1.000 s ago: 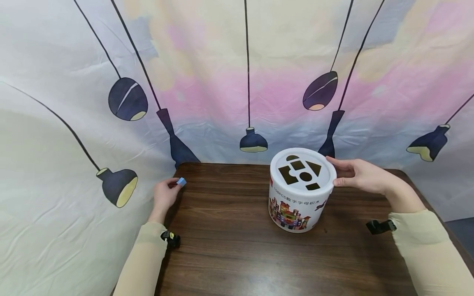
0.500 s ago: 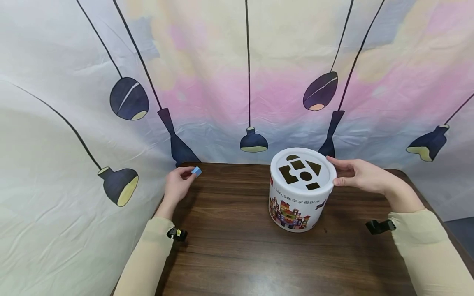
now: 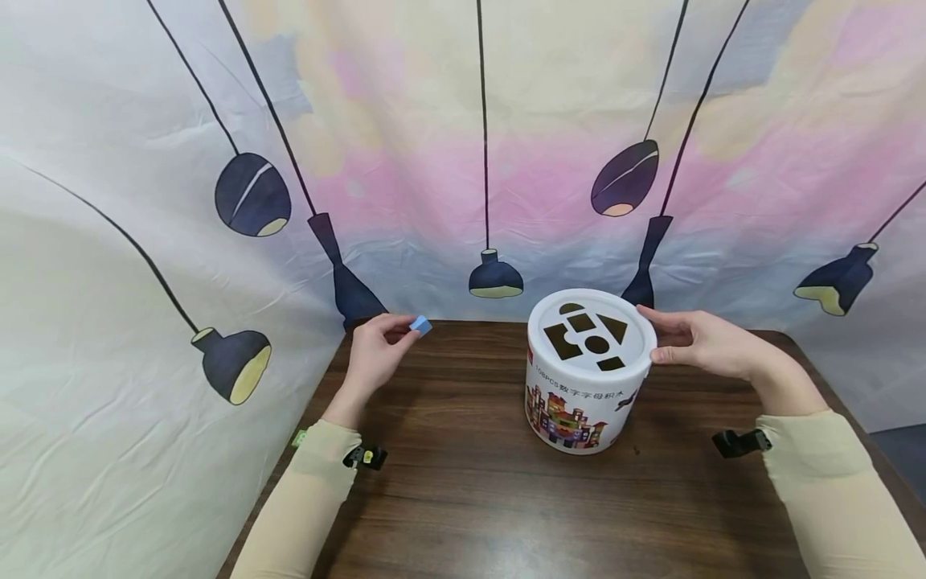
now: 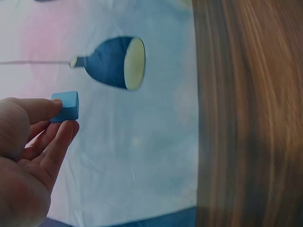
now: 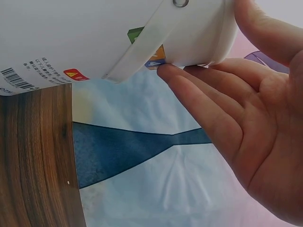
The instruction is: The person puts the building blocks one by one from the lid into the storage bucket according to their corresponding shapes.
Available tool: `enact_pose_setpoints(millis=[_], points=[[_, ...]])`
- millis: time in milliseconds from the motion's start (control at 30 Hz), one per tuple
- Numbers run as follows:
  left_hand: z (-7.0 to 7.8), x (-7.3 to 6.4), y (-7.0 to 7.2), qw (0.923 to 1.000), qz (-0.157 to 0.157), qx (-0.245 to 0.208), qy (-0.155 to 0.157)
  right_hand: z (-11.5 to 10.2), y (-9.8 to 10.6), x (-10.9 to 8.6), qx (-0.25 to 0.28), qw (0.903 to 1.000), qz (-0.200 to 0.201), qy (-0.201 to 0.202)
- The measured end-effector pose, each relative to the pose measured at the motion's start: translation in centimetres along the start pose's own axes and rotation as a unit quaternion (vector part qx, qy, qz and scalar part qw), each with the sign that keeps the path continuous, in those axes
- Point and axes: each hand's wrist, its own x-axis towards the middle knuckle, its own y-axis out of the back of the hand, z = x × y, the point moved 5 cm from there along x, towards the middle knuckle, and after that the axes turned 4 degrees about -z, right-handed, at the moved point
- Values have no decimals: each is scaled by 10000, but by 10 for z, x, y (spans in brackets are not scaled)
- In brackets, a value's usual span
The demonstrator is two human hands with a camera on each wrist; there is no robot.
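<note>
My left hand [image 3: 374,354] pinches a small blue block [image 3: 420,325] between thumb and fingertips, above the far left part of the table. Up close in the left wrist view, the block [image 4: 67,106] has flat faces and shows beyond the thumb tip. A white toy-block bucket [image 3: 579,394] stands upright right of centre, its lid [image 3: 555,308] cut with shaped holes. My right hand [image 3: 705,344] holds the bucket's upper right side, thumb in front and fingers toward the back. In the right wrist view, those fingers [image 5: 199,99] reach along the bucket's wall near its white handle [image 5: 142,49].
The dark wooden table [image 3: 463,498] ends at a cloth backdrop [image 3: 405,161] printed with hanging lamps, which also runs down the left side. Black wrist cameras sit on both sleeves. A green tag [image 3: 300,438] shows by the left cuff.
My left hand has moved rightward and slightly farther back, carrying the blue block over the table from its left edge toward the bucket. The right hand and the bucket have stayed in place.
</note>
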Motion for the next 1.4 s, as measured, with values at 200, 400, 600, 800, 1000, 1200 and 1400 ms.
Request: enact_pose_setpoints(millis=[200, 400, 600, 800, 1000, 1200, 1400], points=[[22, 3, -15, 9991, -225, -322, -169, 0, -1, 0, 93, 10000, -10, 13], [43, 6, -31, 9972, -397, -542, -319, 0, -1, -1, 46, 10000, 23, -26], [69, 5, -48, 9931, -529, -821, -645, 1, -1, -2, -10, 10000, 46, -44], [96, 3, -65, 9869, -651, -1141, -931, 1, -1, -1, -113, 9999, 74, -13], [119, 4, -83, 9780, -802, -1487, -1222, 1, 0, -1, -130, 9999, 73, -17], [138, 3, -100, 9703, -1033, -1706, -1371, 1, 0, -2, -106, 9999, 63, -38], [152, 2, -112, 9671, -1148, -1793, -1389, 0, 0, -1, -30, 10000, 32, -25]])
